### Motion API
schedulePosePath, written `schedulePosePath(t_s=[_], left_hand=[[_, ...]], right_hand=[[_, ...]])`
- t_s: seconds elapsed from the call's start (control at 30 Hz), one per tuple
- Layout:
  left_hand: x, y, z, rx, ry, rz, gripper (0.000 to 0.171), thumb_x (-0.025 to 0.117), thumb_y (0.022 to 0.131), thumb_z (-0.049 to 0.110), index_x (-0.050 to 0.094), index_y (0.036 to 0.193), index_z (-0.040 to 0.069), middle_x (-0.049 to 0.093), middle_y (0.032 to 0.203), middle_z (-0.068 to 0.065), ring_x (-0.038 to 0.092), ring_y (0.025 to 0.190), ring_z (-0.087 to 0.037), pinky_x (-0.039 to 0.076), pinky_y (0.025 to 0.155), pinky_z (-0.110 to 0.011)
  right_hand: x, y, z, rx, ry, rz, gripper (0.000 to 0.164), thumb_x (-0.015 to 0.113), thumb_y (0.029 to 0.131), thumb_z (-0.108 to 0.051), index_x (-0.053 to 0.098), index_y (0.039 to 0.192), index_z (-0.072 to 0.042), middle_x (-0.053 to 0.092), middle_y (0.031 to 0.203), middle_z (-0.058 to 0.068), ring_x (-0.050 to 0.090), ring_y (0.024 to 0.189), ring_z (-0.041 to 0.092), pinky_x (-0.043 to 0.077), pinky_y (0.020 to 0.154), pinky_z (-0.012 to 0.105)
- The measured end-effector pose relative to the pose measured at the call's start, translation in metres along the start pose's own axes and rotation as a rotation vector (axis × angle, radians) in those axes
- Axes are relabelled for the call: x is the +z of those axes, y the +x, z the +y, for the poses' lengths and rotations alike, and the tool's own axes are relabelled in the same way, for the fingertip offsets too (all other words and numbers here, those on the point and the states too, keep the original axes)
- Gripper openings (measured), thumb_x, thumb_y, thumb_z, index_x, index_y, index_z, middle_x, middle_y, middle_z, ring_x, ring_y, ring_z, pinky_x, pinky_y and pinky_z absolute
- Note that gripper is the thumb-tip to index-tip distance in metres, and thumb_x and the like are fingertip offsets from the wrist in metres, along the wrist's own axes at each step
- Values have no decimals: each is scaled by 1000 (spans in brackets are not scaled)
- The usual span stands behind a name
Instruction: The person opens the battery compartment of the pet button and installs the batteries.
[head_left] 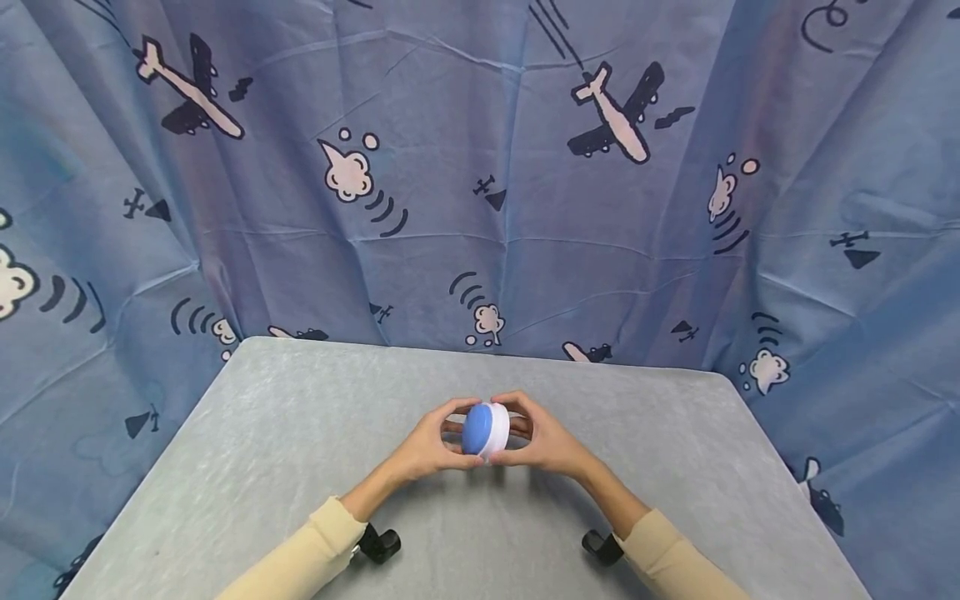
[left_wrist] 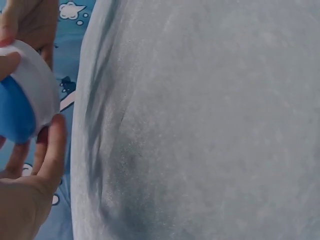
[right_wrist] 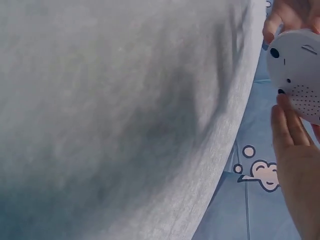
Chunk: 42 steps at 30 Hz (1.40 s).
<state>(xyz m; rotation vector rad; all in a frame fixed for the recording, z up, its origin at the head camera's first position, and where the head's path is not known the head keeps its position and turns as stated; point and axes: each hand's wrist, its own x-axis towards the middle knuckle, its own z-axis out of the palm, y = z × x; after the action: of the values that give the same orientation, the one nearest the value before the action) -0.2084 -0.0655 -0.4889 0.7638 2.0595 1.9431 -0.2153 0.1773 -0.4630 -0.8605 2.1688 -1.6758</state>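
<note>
Between both hands is a round white push button device with a blue domed top (head_left: 477, 429), tilted on its side. My left hand (head_left: 423, 446) grips it from the blue side, thumb below and fingers along the upper rim. On the white side, my right hand (head_left: 551, 437) holds the rim between thumb and fingers. The left wrist view shows the blue dome (left_wrist: 15, 112) and white rim at its left edge. A flat white underside (right_wrist: 295, 65) with small speaker holes and dark round feet faces the right wrist camera.
A grey cloth-covered table (head_left: 315, 400) lies beneath the hands. Behind it hangs a blue curtain (head_left: 420, 275) printed with planes and clouds. Black wrist camera mounts (head_left: 378, 543) show below both forearms, near the beige sleeves (head_left: 300, 554).
</note>
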Motion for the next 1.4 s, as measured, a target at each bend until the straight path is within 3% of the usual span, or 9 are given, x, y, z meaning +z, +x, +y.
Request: schedulePosePath(t_s=[0.23,0.33,0.47,0.67,0.83,1.07,1.27,1.4], left_hand=[[0,0,-2,-15,-63,-51,85,83,82,-1,37,153,-1,41,150,-20,53,124,-36,51,95,-44],[1,0,-1,-17,-64,-64,84,84,81,-2,38,152,-2,44,148,-21,59,118,-34,52,92,-44],[2,-1,0,-6,-11,-11,81,87,77,-1,45,147,-2,50,141,-20,64,108,-30,55,86,-39],[3,0,-1,8,112,46,82,92,74,5,50,143,-1,55,137,-17,63,108,-30,56,83,-33],[3,-1,1,4,203,31,83,93,73,10,50,144,0,56,138,-13,61,115,-30,55,84,-31],[-1,0,1,14,181,-4,77,90,74,-1,53,140,-3,57,136,-18,60,117,-35,55,86,-34],[-3,3,-2,-18,187,-2,74,93,71,0,58,137,-3,56,133,-16,60,116,-35,54,86,-33],[-6,7,-4,-9,204,-14,73,94,70,1,59,133,-5,59,130,-16,59,117,-34,53,90,-34]], right_hand=[[-1,-2,0,-6,50,50,74,89,75,3,46,135,3,50,138,21,58,125,33,48,98,38],[-1,-3,1,5,75,37,76,89,74,5,45,136,5,50,138,22,56,126,33,47,99,38],[-1,-4,2,-13,60,11,78,88,75,5,45,140,4,49,138,21,57,125,33,47,99,39],[0,-7,2,-12,-49,30,78,90,76,-1,48,142,-1,52,138,16,59,121,32,47,99,36],[0,-9,5,1,-175,63,74,92,76,-14,54,139,-3,57,134,10,58,123,27,45,102,36],[-4,-11,9,-17,-250,67,70,93,76,-16,59,135,-1,61,131,12,59,121,33,45,102,47],[-5,-9,14,11,-269,67,68,91,76,-6,59,133,6,60,130,20,58,120,39,44,102,52],[-7,-8,15,29,-277,51,66,92,76,-11,61,132,6,62,128,17,59,118,36,45,101,50]])
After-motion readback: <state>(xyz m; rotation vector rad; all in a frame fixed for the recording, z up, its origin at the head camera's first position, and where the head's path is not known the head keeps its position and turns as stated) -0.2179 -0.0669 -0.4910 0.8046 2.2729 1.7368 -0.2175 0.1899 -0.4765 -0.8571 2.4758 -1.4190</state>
